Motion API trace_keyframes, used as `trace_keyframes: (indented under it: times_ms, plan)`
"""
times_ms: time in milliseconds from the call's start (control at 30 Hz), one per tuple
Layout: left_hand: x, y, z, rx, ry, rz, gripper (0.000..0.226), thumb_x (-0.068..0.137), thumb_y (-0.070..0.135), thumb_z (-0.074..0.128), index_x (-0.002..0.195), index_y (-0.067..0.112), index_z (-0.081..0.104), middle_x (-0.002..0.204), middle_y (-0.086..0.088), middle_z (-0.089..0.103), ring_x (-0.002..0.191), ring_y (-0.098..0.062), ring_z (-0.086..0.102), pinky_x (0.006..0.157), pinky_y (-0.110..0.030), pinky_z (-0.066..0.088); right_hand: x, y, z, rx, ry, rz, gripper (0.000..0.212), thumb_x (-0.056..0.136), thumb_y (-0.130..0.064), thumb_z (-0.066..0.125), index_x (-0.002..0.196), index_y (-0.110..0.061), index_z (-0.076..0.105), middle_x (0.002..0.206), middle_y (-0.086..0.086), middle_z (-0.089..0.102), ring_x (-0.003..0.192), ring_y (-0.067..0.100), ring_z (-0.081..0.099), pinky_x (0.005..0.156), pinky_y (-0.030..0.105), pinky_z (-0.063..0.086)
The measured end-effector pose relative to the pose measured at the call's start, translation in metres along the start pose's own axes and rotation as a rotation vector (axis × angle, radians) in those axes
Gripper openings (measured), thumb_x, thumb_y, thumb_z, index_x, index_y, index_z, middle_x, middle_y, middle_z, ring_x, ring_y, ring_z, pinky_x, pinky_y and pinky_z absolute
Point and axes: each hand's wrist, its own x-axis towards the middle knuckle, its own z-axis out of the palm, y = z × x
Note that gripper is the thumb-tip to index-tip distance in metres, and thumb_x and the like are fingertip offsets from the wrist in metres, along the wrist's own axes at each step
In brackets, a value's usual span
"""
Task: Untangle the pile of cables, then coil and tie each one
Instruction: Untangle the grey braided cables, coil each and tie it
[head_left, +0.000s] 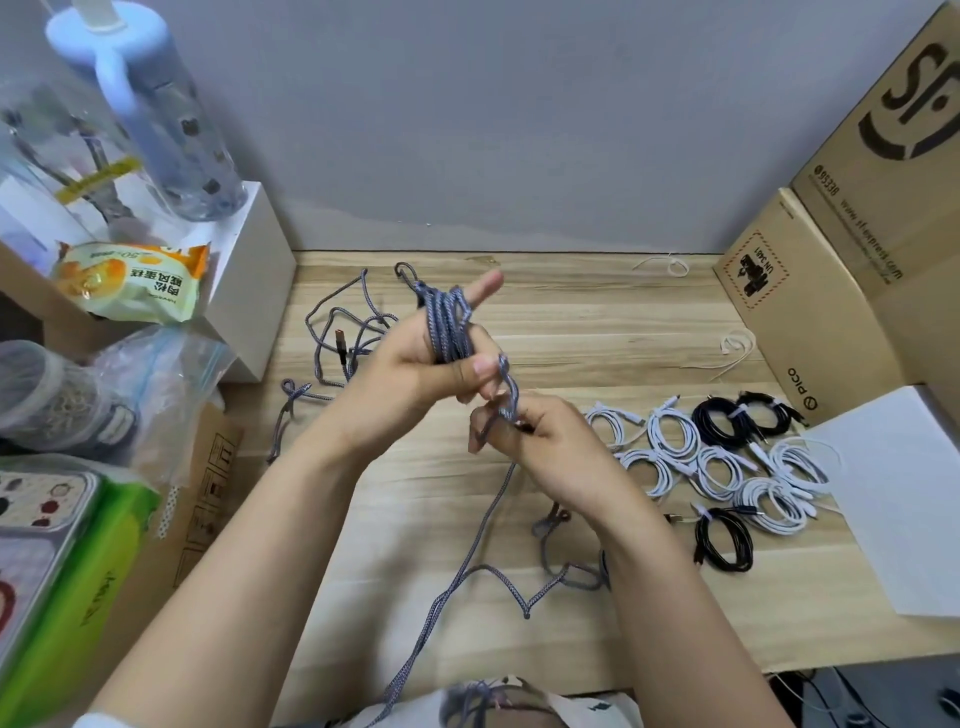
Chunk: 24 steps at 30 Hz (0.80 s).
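Grey cable (449, 325) around left hand (415, 364)

A pale wooden desk (597, 322) stands against a plain grey wall (493, 114).

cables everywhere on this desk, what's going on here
A person is coiling a grey braided cable around the fingers of the left hand, while the right hand pinches the loose length and feeds it in. The rest of that cable trails down across the wooden desk toward the person. More grey cable lies tangled behind the hands. On the right sit finished white coils and black coils, already tied.
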Motion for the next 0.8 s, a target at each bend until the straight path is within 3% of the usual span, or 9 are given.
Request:
trace_keyframes:
  times_ms: [33,100,133,267,333,467,567,667,800]
  plan:
    - [0.002,-0.003,-0.002,-0.005,0.084,0.001,0.024,0.079,0.004,0.055,0.101,-0.004,0.055,0.062,0.008,0.061,0.07,-0.004,0.056,0.059,-0.016,0.041,-0.003,0.0,0.001,0.031,-0.053,-0.014,0.029,0.081,-0.047,0.055,0.06,-0.029,0.064,0.076,-0.008,0.064,0.078,0.011,0.059,0.077,0.034,0.046]
    - [0.004,-0.01,-0.006,0.017,0.215,-0.011,0.044,0.079,0.006,0.054,0.122,0.011,0.046,0.059,0.01,0.059,0.062,-0.003,0.052,0.059,-0.017,0.04,-0.011,-0.004,0.0,0.135,-0.112,-0.076,0.035,0.087,-0.041,0.048,0.059,-0.024,0.061,0.061,-0.012,0.055,0.061,0.002,0.049,0.066,0.02,0.039]
    - [0.004,-0.014,-0.008,0.063,0.243,-0.022,0.045,0.079,0.008,0.053,0.122,0.019,0.043,0.058,0.011,0.058,0.06,-0.003,0.05,0.06,-0.017,0.039,-0.015,-0.008,-0.003,0.186,-0.105,-0.088,0.039,0.091,-0.035,0.046,0.057,-0.02,0.058,0.053,-0.011,0.048,0.053,-0.001,0.042,0.058,0.014,0.034]
    - [-0.003,-0.029,-0.013,0.269,0.179,-0.138,0.031,0.079,0.016,0.056,0.11,0.013,0.053,0.061,0.013,0.058,0.061,0.004,0.049,0.059,-0.013,0.037,-0.022,-0.022,-0.017,0.449,0.052,-0.101,0.041,0.084,-0.029,0.037,0.047,-0.018,0.049,0.043,-0.009,0.032,0.043,0.005,0.026,0.043,0.016,0.021]
    - [-0.01,-0.032,-0.01,0.344,0.095,-0.229,0.03,0.079,0.018,0.069,0.106,0.012,0.058,0.062,0.01,0.05,0.056,0.003,0.043,0.055,-0.012,0.034,-0.021,-0.024,-0.02,0.567,0.126,-0.112,0.04,0.082,-0.03,0.039,0.043,-0.021,0.044,0.043,-0.011,0.027,0.043,0.007,0.02,0.042,0.019,0.015]
    - [-0.013,-0.026,0.003,0.471,-0.164,-0.32,0.015,0.078,0.023,0.075,0.069,0.022,0.064,0.045,0.011,0.043,0.045,-0.004,0.037,0.048,-0.018,0.031,-0.021,-0.029,-0.019,0.496,0.322,-0.182,0.04,0.078,-0.021,0.053,0.044,-0.026,0.033,0.046,-0.012,0.023,0.045,0.007,0.019,0.044,0.017,0.019]
    - [-0.018,-0.015,-0.001,0.156,-0.252,-0.368,0.025,0.075,0.035,0.072,0.058,0.02,0.063,0.042,0.007,0.039,0.039,-0.01,0.033,0.047,-0.02,0.035,-0.016,-0.024,-0.022,0.528,0.428,-0.192,0.041,0.079,-0.022,0.055,0.043,-0.025,0.036,0.046,-0.01,0.025,0.045,0.007,0.02,0.044,0.016,0.02]
    - [-0.022,-0.008,-0.006,-0.295,-0.398,-0.268,0.028,0.082,0.042,0.065,0.064,0.022,0.063,0.039,0.008,0.025,0.036,-0.012,0.021,0.05,-0.02,0.041,-0.01,-0.015,-0.023,0.523,0.471,-0.175,0.039,0.08,-0.029,0.058,0.043,-0.021,0.048,0.045,-0.009,0.032,0.043,0.007,0.024,0.044,0.011,0.025]
    - [-0.011,-0.002,0.0,-0.823,-0.654,-0.109,0.03,0.098,0.033,0.045,0.085,0.013,0.063,0.042,0.007,0.019,0.038,-0.012,0.017,0.059,-0.024,0.044,-0.002,-0.007,-0.011,0.485,0.305,-0.108,0.042,0.087,-0.044,0.057,0.052,-0.02,0.055,0.044,-0.01,0.033,0.038,0.005,0.025,0.038,0.013,0.021]
